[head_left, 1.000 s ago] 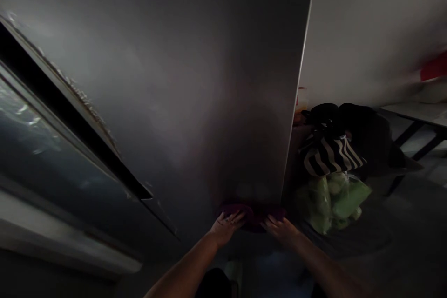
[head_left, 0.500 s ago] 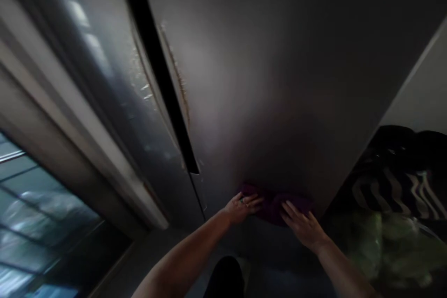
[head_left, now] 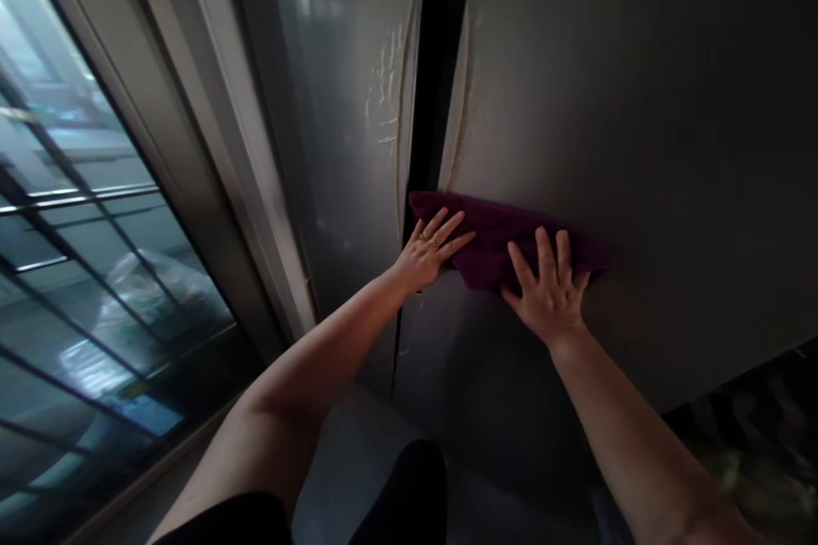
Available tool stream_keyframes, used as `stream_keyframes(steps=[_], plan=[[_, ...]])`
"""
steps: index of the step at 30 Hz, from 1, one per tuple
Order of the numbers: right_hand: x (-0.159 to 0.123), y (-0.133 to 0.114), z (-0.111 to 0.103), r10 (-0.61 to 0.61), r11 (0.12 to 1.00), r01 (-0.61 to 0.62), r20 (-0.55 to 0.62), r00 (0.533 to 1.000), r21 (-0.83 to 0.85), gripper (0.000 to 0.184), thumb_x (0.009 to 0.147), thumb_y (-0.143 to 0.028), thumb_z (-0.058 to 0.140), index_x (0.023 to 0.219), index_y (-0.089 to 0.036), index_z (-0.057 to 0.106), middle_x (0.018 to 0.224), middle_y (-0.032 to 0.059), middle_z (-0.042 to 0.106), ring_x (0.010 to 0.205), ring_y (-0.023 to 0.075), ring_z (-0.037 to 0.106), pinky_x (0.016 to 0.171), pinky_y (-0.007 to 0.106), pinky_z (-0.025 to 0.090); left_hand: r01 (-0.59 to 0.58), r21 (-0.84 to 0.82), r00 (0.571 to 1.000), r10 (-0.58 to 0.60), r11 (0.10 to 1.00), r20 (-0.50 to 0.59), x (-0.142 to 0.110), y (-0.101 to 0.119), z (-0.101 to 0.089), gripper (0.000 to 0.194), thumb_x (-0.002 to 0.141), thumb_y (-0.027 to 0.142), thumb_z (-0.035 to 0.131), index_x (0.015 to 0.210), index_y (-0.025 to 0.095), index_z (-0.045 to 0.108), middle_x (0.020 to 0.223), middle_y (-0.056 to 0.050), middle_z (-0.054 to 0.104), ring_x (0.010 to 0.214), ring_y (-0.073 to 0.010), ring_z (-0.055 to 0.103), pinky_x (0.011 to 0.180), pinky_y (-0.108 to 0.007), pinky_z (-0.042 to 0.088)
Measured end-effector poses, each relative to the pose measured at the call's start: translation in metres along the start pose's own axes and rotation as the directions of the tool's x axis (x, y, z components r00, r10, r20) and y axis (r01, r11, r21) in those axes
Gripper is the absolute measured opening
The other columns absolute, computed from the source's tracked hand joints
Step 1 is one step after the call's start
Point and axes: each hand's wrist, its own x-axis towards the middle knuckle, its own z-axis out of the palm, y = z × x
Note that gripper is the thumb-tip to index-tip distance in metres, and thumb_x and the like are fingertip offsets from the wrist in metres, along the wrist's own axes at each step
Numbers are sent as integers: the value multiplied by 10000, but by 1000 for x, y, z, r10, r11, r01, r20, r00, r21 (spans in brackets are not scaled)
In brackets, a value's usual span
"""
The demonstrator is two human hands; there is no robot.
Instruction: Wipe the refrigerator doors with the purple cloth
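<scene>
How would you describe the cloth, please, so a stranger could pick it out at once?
Start at the tall grey double-door refrigerator beside the barred window. Where the black gap between its doors narrows, a dark purple cloth lies pressed against the door on the right. It alone sits under the person's left hand and right hand.

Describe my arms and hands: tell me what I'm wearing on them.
The left arm and right arm are bare, with no sleeve or glove in view. The left hand wears a gold-coloured ring on one finger. The right hand shows no ring, and no watch or bracelet shows on either wrist.
</scene>
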Motion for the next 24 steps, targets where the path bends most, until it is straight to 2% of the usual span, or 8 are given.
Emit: stream_keyframes(steps=[3,6,9,12,15,18,21,24], plan=[[17,-20,8,14,998,-17,37,999,60,949,964,-513,660,1726,-286,142,1773,202,187,1591,503,231,1176,738,288,-4,-24,1000,3,1000,-21,0,-14,-9,665,1033,242,556,1663,307,354,1757,-109,290,1662,-292,171,1306,-555,298],[5,-42,22,-60,994,52,79,995,97,867,1007,-446,604,1725,-245,163,1743,196,293,1594,407,288,1196,611,338,-59,-13,998,58,998,-37,-24,-17,-2,565,1046,200,516,1606,252,465,1729,-134,345,1645,-286,235,1300,-518,333],[-27,-61,40,-167,983,157,115,979,92,775,1027,-388,573,1704,-197,250,1688,176,420,1597,308,301,1161,499,384,-106,17,994,106,994,8,-69,-13,19,472,1048,211,523,1515,249,581,1695,-132,408,1613,-295,320,1274,-503,385],[-67,-79,59,-281,959,269,155,947,92,637,1035,-326,535,1642,-182,401,1652,150,485,1617,269,254,1058,463,453,-81,-9,989,81,997,126,-126,-2,46,491,1042,217,548,1527,290,573,1687,-126,424,1607,-296,337,1287,-508,373],[-105,-93,77,-384,923,366,211,899,123,556,1023,-221,491,1577,-168,500,1655,128,486,1610,251,277,856,381,518,67,-139,947,-19,988,322,-180,19,72,545,1029,183,548,1555,324,541,1699,-123,406,1621,-303,307,1319,-552,315],[-138,-100,92,-462,886,428,273,844,178,580,981,-114,464,1554,-165,532,1670,107,468,1575,229,358,732,327,517,173,-174,904,-86,969,420,-219,51,91,587,989,154,589,1560,284,539,1693,-163,401,1614,-344,316,1298,-599,341],[-163,-100,99,-505,862,457,305,807,219,612,958,-60,422,1533,-211,566,1680,68,460,1560,196,393,827,329,545,283,-176,858,-167,943,486,-240,92,102,567,1003,187,574,1566,244,531,1722,-206,322,1623,-389,273,1273,-638,362],[-178,-91,93,-531,846,480,309,789,230,636,930,-6,389,1453,-262,645,1667,27,483,1532,163,433,903,317,536,390,-185,792,-226,902,568,-247,130,105,546,1029,204,530,1573,248,517,1746,-217,247,1639,-395,218,1276,-645,348]])
